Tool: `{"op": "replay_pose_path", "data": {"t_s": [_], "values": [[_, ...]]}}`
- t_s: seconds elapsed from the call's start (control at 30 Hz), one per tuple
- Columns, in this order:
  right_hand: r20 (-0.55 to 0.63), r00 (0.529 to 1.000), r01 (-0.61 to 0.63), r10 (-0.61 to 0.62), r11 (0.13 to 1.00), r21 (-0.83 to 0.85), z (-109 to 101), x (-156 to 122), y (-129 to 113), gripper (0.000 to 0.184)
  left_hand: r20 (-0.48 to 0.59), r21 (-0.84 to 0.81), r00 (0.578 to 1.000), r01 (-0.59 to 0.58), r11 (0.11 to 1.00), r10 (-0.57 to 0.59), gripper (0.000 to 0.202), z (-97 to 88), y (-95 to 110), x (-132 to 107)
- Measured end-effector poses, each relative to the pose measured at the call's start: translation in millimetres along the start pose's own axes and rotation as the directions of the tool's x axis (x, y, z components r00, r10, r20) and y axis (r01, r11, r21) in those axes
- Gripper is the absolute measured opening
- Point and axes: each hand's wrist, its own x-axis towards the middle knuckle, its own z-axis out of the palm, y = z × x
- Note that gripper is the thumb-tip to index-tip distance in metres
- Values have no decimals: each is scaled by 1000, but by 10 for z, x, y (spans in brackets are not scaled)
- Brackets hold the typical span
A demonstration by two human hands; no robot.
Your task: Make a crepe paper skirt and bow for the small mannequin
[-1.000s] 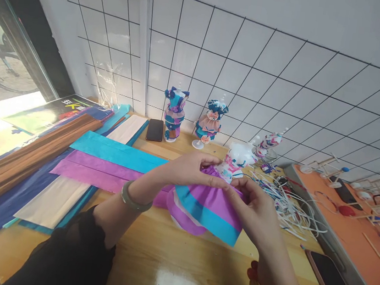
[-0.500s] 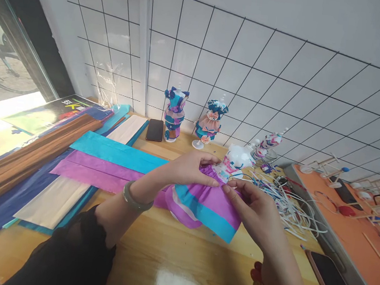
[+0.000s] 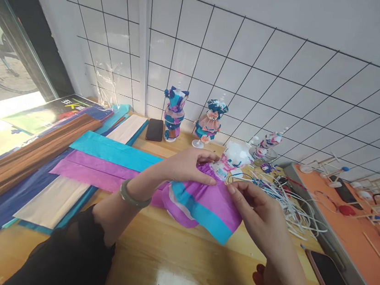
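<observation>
At frame centre, the left hand (image 3: 187, 165) and right hand (image 3: 258, 211) both pinch the gathered top of a purple-and-blue paper skirt (image 3: 203, 204); paper strips (image 3: 286, 200) lie just right.

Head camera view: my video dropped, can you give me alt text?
The left hand and right hand pinch the gathered top of a purple and blue paper skirt at a small white figure on a wooden table. Coloured paper sheets lie to the left, two dressed figures stand by the wall, and white strips lie to the right.
</observation>
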Motion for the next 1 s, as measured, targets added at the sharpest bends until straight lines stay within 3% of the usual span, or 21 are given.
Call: {"op": "replay_pose_path", "data": {"t_s": [0.23,0.43,0.67,1.0], "values": [[20,1000,6,-5,997,-72,13,3,38,27,-6,42,1000,26,999,-25,67,-65,54,-37],[54,998,-34,40,995,-98,-50,-19,-11,33,21,69,998,51,996,-53,59,-75,120,-60],[96,992,-81,79,997,18,17,1,-28,31,36,98,998,53,994,-57,60,-78,124,-59],[93,994,-64,62,998,19,37,2,-52,31,56,106,997,40,994,-46,55,-61,117,-38]]}}
